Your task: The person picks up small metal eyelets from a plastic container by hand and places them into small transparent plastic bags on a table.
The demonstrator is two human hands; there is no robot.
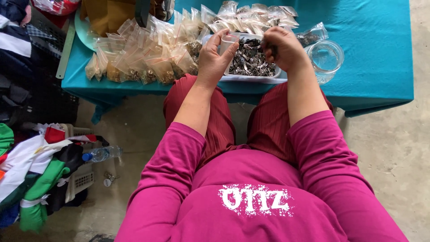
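1. Left hand [214, 56]: fingers curled around a small clear plastic bag [228, 41], thumb and fingertips pinching its top edge; the bag is held upright, just above the near-left corner of the tray.
2. Right hand [282, 48]: closed into a loose fist, pinching something small and dark at the fingertips; what it is cannot be made out. The hand sits just right of the bag, over the tray's right end.
3. Directly under and between both hands: shallow white tray [251, 79] filled with small dark metal clips [251, 60].
4. Just right of the right hand: empty clear round container [325, 57], standing on the table, close to the tray's right end.
5. Left of the left hand: big heap of small clear bags with brownish contents [148, 60], touching the tray's left side.
6. Beyond the hands: more small filled bags [251, 15] spread along the far side of the tray.
7. All of it rests on a teal-covered table [376, 40].
8. Well away, lower left on the floor: plastic water bottle [101, 154] beside a pile of folded cloth [31, 175].
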